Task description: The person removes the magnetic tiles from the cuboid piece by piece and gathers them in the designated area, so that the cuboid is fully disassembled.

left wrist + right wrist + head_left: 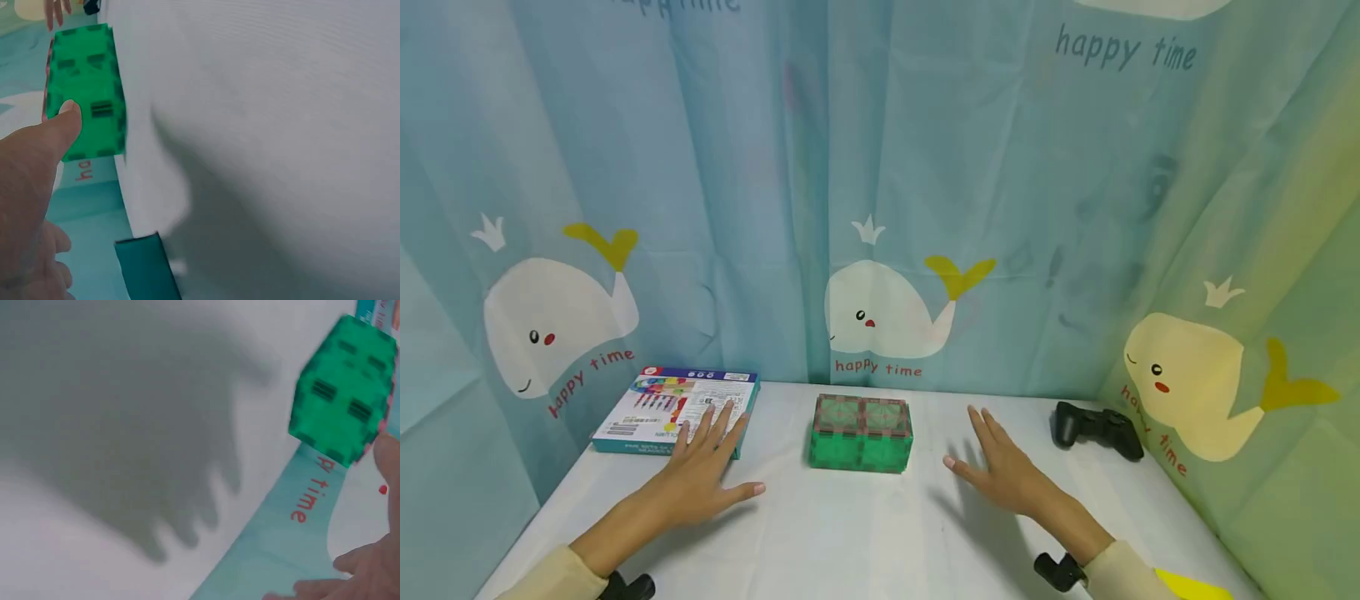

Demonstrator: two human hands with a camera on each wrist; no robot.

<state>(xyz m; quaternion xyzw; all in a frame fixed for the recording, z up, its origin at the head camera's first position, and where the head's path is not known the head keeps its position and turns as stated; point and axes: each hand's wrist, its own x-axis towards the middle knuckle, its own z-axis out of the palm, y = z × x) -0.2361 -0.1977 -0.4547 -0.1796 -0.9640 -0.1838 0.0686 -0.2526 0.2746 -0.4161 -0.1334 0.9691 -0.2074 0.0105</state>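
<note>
In the head view a block of translucent green tiles [861, 450] with a pinkish-brown patterned top sits mid-table toward the back. My left hand [707, 475], fingers spread and thumb out, hovers left of it, its fingertips overlapping a flat printed box [677, 408] in that view; contact cannot be told. My right hand [1000, 471] is held above the table to the right of the block, fingers straight and holding nothing. Both wrist views show the green block, [87, 94] and the same green block [344, 390], beyond each thumb. Shadows of the hands fall on the tabletop.
A black game controller [1097, 429] lies at the back right of the white table [850, 542]. Something yellow [1191, 585] shows at the lower right edge. A blue-green curtain [760, 250] with whale prints hangs behind and along both sides.
</note>
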